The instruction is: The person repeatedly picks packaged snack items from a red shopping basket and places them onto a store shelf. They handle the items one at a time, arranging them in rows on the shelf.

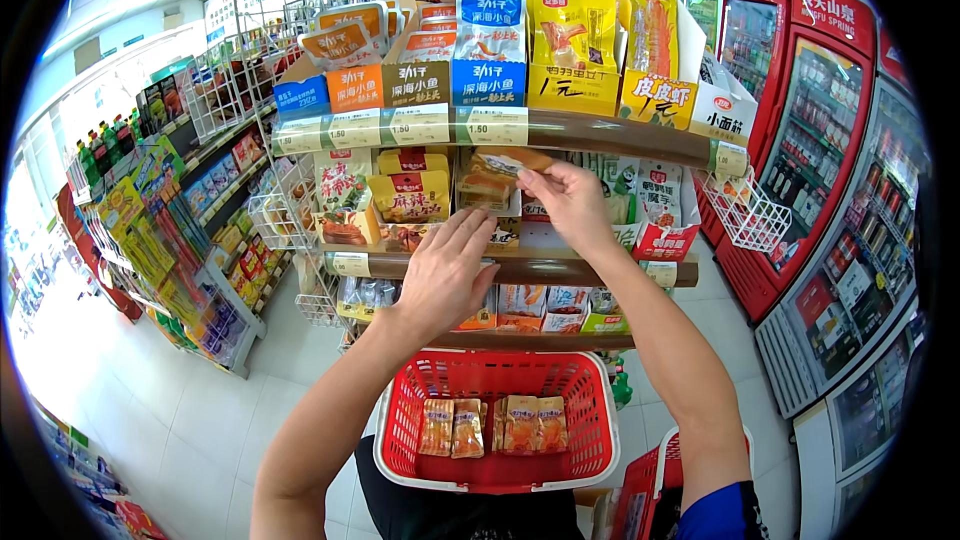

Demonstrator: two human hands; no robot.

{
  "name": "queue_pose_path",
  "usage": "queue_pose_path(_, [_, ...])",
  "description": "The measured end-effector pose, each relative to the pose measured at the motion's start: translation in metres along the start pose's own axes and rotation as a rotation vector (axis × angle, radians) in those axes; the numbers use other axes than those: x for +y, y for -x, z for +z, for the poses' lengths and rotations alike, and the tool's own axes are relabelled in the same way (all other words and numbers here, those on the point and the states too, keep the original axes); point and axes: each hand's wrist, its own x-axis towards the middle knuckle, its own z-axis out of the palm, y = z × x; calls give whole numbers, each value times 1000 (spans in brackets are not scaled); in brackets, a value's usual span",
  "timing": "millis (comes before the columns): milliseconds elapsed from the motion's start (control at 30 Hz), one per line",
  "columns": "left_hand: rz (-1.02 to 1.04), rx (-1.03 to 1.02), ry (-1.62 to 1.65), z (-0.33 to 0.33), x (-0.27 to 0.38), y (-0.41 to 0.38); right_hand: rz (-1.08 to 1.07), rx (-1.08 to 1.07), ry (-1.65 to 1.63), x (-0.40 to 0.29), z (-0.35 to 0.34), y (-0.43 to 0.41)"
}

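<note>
My right hand (570,199) pinches a gold-orange snack packet (514,159) between thumb and fingers, just under the upper shelf's edge. Below that packet, more packets of similar colour (484,186) stand in an open display carton (504,231) on the middle shelf. Flat and extended, my left hand (454,270) has its fingertips at the carton's front left, thumb apart; nothing shows in its grasp. A red plastic basket (497,474) with a white rim is in front of me. Inside it are a left group (452,427) and a right group (532,424) of gold snack packets.
The brown-edged upper shelf (600,136) overhangs the carton, with boxed snacks on top. White wire baskets flank the rack at left (281,221) and right (750,217). A second red basket (641,499) is low at right. Red drinks coolers (802,127) line the right side.
</note>
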Motion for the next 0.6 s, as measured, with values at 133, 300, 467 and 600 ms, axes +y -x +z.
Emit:
queue_pose_path(133, [-9, -39, -55, 1, 0, -8, 61, -132, 392, -6, 0, -22])
queue_pose_path(300, [-37, -57, -51, 1, 3, -11, -12, -123, 843, -11, 11, -36])
queue_pose_path(467, [-24, -53, -44, 6, 4, -10, -216, 48, 1023, 32, 10, -50])
queue_pose_path(600, [-43, -56, -69, 6, 2, -7, -105, 106, 1036, 29, 20, -57])
